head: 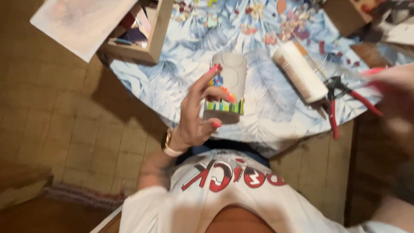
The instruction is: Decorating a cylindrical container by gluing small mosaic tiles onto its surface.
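My left hand (199, 115) grips a pale cylindrical pot (228, 75), held up above the table's near edge. Small coloured mosaic tiles (224, 105) line the pot's lower band, and a few more climb its side under my fingers. My right hand (394, 101) is a blur at the right edge, beside red-handled nippers (340, 101) lying on the cloth. Whether that hand holds anything cannot be told.
A round table carries a blue-and-white leaf-print cloth (172, 82) strewn with coloured tile bits (267, 26). A white roll (300, 71) lies right of the pot. A wooden box (142, 39) stands at the back left, a brown box (345, 15) at the back right.
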